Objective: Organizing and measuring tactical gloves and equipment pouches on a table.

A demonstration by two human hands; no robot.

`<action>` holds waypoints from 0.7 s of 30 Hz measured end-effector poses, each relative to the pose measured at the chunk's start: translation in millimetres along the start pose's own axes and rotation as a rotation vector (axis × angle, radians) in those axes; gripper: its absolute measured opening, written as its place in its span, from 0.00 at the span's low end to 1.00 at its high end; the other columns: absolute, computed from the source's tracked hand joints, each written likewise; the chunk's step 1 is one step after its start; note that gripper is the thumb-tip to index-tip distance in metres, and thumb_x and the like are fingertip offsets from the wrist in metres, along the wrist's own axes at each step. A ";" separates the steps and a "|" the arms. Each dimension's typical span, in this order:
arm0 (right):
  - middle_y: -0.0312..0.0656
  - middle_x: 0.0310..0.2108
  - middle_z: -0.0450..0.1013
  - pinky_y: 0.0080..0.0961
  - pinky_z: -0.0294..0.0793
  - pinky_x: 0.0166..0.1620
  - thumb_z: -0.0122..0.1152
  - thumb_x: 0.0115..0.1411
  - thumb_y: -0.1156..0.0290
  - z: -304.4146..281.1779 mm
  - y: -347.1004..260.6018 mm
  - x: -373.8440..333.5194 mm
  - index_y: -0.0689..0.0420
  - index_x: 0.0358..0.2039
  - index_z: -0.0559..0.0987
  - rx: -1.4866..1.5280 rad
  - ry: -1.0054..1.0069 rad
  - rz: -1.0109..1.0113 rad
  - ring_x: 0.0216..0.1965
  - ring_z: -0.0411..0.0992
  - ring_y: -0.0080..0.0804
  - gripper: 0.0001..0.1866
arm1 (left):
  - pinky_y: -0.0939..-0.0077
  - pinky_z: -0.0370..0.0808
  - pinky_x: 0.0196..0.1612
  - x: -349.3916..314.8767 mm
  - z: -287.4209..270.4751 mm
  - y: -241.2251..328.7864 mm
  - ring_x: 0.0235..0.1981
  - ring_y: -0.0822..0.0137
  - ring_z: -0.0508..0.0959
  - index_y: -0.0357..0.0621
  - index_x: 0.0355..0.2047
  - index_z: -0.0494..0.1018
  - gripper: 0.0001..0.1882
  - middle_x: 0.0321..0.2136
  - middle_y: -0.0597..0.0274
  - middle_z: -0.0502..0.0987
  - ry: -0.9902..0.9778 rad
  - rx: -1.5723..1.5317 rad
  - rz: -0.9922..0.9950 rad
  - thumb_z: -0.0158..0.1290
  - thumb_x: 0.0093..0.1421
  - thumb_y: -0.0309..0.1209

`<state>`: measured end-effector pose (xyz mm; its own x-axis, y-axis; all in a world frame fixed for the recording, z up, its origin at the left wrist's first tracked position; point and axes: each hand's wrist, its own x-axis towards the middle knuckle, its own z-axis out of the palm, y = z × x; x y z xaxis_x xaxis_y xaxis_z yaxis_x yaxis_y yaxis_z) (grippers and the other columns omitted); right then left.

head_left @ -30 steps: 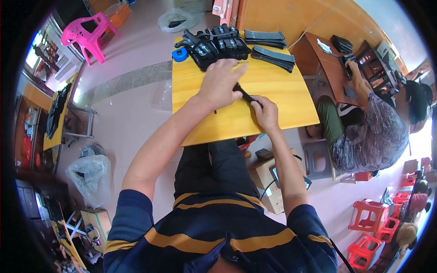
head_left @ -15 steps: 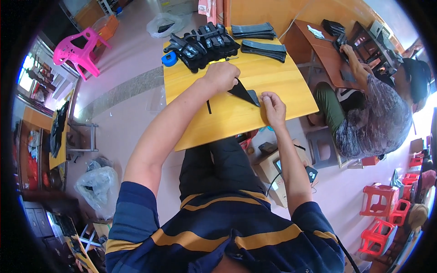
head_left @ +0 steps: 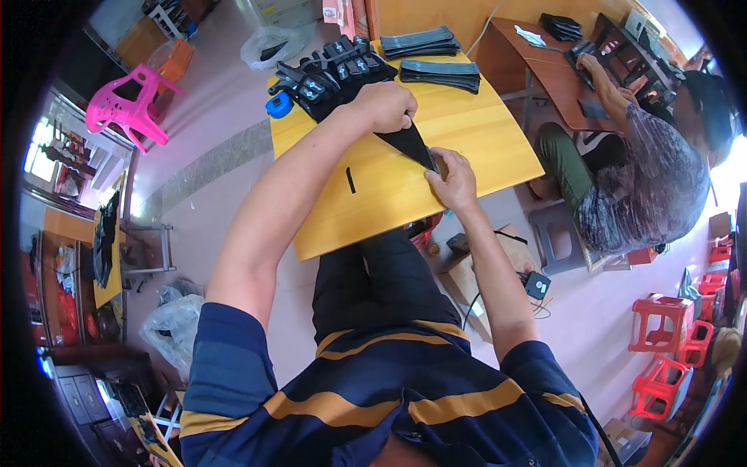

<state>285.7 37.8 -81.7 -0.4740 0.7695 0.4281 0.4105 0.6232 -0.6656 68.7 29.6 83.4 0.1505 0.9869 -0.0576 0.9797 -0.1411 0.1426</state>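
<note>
A black piece of fabric (head_left: 408, 145) stretches between my hands, tapering toward its near right end. My left hand (head_left: 384, 107) is closed on its far end, fingers curled over the cloth. At the narrow tip, the thumb and fingers of my right hand (head_left: 454, 180) pinch the fabric. Both hands are over the yellow tabletop (head_left: 334, 222). A short, thin black strip (head_left: 350, 180) lies on the wood, left of the fabric. Just beyond my left hand is a heap of black strapped pieces (head_left: 336, 71), with a blue tape measure (head_left: 278, 104) at its left side.
Two stacks of dark strips, a far stack (head_left: 420, 43) and a nearer stack (head_left: 441, 75), lie at the table's far right. Another person (head_left: 642, 183) works at a brown desk (head_left: 560, 93) to the right. A cardboard box (head_left: 467, 284) stands below the table's right side.
My right hand has moved left onto the fabric's tip and closed on it; before, it was beside it. My left hand still grips the far end. The whole view has shifted slightly.
</note>
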 end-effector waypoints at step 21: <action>0.41 0.29 0.75 0.34 0.77 0.34 0.68 0.55 0.76 6.0 -12.8 -19.3 0.53 0.36 0.85 -0.056 0.254 -0.155 0.31 0.77 0.41 0.07 | 0.59 0.79 0.45 3.1 10.8 -24.9 0.41 0.53 0.83 0.47 0.35 0.83 0.10 0.35 0.54 0.84 -0.076 -0.064 -0.135 0.63 0.55 0.37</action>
<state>285.0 14.2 -85.1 -0.3270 0.6704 0.6660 0.3945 0.7373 -0.5485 46.2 35.3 69.0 0.0300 0.9875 -0.1547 0.9815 0.0002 0.1915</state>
